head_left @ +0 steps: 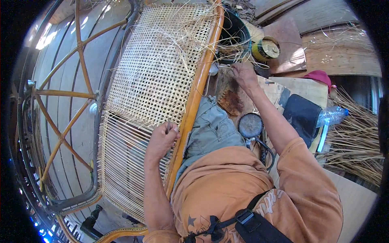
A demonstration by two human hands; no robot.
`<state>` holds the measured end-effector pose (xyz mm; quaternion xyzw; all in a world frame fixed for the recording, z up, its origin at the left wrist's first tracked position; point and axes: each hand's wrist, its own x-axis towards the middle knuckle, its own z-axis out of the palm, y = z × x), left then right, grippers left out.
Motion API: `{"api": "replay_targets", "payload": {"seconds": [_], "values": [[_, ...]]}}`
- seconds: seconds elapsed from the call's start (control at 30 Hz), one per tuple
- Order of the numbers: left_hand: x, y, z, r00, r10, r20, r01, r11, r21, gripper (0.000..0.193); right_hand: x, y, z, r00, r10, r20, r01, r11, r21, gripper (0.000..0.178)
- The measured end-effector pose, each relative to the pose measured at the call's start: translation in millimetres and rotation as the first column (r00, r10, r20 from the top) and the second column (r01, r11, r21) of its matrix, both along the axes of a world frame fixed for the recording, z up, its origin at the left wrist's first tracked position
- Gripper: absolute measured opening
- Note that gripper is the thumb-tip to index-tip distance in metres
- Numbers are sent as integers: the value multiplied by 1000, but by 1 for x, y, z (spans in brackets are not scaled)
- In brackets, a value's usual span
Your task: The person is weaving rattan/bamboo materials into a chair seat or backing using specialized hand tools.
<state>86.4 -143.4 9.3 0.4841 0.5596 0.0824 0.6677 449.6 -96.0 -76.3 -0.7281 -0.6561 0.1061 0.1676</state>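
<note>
Two bare hands work well apart, one on the weave and one out to the far right. The left hand (162, 139) has its thumb and forefinger pinched together at the near edge of the weaving; whether a strip is caught between them, I cannot tell. The right hand (244, 76) has bent fingers just beside some loose strips, and its grip is too small to make out.

Under the left hand lies the cane panel (150, 69), left of the person's lap. Its far part is closely woven with small holes, while the near part has only rows of strips running across. Loose ends tangle on top at the far end. A glossy wooden rail (198, 95) edges the panel on the right and stands between it and the lap. The left forearm covers some of the near rows.

Beyond the right hand, a dark bucket (246, 34) holds pale strips. Just right of it is a yellow and black can (266, 49), its top facing up, contents hidden. Farther right and nearer, a clear plastic bottle (330, 116) with a blue cap lies against a black pouch (300, 117), next to a heap of dry stalks (352, 137). A dark red cloth (317, 77) sits beyond them. Left of the panel stands a frame of crossed poles (65, 94).
</note>
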Motion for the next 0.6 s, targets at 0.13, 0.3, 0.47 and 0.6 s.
{"api": "replay_targets", "payload": {"seconds": [0.13,0.3,0.47,0.6], "values": [[-3,-1,0,997,43,59,-41,998,-44,15,-28,2,20,993,-37,111,39,999,-21,16],[0,-1,5,998,52,38,-51,998,-32,16,-41,18,3,992,13,123,-9,999,-33,18],[-1,-2,3,997,72,34,-71,997,-41,17,-58,28,22,949,-277,-150,238,942,-237,21],[0,-6,3,990,130,55,-130,991,4,19,-41,23,25,984,-127,-126,97,971,-219,22]]}}
